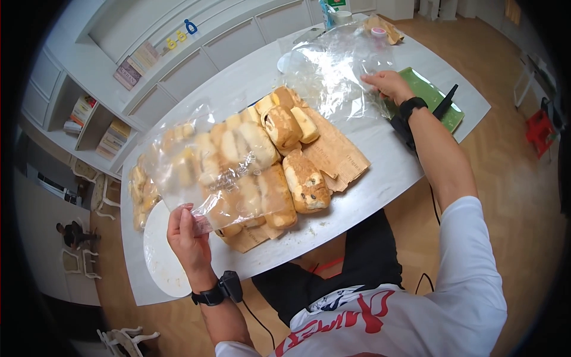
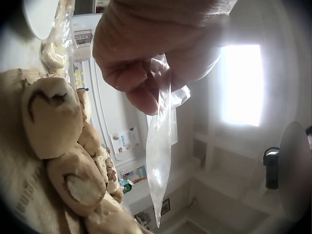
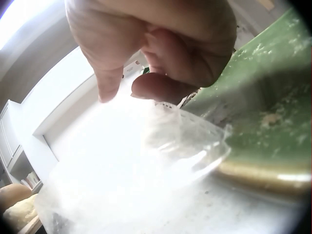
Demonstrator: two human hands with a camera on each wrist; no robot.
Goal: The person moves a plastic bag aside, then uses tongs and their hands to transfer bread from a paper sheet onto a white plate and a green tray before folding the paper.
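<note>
My left hand (image 1: 191,243) pinches the edge of a clear plastic bag (image 1: 250,205) with printed lettering, between thumb and fingers. The bag spreads over several bread loaves (image 1: 276,193) lying in rows on brown paper (image 1: 342,152). In the left wrist view, a thin fold of plastic (image 2: 158,161) hangs from the fingertips. My right hand (image 1: 389,87), fingers curled, is at the edge of a second clear plastic bag (image 1: 333,77) beside the green tray (image 1: 455,116). In the right wrist view this crumpled bag (image 3: 190,151) lies right under the fingertips, partly washed out by glare.
A white round board (image 1: 163,262) lies at the table's left end, near more bagged bread (image 1: 140,190). A black stand (image 1: 445,102) overlaps the tray. At the far end are a small pink-lidded tub (image 1: 379,33) and a white cup (image 1: 342,18).
</note>
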